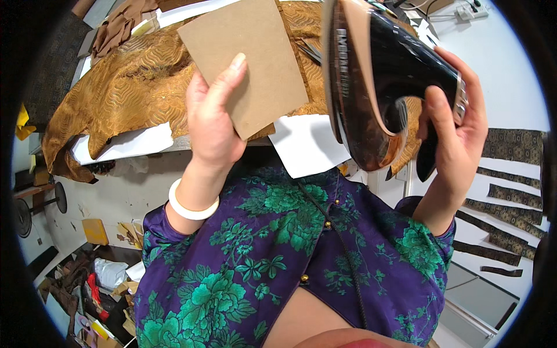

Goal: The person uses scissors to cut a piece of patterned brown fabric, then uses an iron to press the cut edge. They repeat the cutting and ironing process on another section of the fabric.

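My left hand point(212, 122) grips a flat tan board point(267, 69), thumb lying on its face, above the worktable's near edge. My right hand point(455, 139) is wrapped round the handle of a black and rose-gold iron point(397, 49), raised on its side with the long sole edge facing left, beside the board. Beneath both lies crinkled gold-brown patterned material point(116, 87), with white paper sheets point(304, 151) under and in front of it. The board partly hides what lies behind it.
Brown scraps point(116, 29) lie at the back left. A power strip point(470, 13) with cables sits at the back right. Dark patterned strips point(510, 148) lie on a white surface to my right. Mixed offcuts point(69, 296) and a yellow block point(94, 231) are low on my left.
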A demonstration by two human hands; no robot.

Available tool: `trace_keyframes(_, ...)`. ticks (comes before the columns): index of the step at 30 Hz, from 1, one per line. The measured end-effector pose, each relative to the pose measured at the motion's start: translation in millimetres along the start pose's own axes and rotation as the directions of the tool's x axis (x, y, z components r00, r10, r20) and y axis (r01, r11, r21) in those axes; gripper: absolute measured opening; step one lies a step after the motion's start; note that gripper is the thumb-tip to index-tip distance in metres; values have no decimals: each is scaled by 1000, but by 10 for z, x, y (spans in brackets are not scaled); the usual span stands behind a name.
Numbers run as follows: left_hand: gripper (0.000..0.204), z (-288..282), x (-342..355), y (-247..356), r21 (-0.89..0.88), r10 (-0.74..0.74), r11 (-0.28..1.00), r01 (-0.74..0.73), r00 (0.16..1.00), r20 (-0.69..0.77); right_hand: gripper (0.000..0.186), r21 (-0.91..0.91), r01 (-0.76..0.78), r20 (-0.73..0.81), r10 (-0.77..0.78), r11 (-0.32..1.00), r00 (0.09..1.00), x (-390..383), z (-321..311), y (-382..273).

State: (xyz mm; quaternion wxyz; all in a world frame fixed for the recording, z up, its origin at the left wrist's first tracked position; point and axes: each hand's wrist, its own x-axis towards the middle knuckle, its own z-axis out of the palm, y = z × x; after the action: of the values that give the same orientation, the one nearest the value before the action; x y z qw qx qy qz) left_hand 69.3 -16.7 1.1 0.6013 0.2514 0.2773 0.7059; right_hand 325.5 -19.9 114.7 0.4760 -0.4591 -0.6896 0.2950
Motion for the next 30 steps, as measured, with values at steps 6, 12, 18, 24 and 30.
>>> trace_keyframes(6,32,143,-109,-98,19,-19,1000,17,996,84,40,-249,150,41,-144,957,989,55,183,124)
trace_keyframes(12,27,-54,-123,-107,301,32,950,-85,983,179,41,-138,152,44,-147,979,988,22,151,293)
trace_keyframes(18,61,-304,65,-58,439,86,47,-897,441,893,42,-55,-55,-147,47,997,988,-154,-352,261)
trace_keyframes(24,55,-401,37,-487,222,-270,-138,-965,252,929,39,-221,-141,-283,75,965,956,-468,-691,187)
trace_keyframes(30,59,-422,170,-727,283,-389,-88,-955,294,873,40,-210,-236,-537,90,949,839,-966,-1045,251)
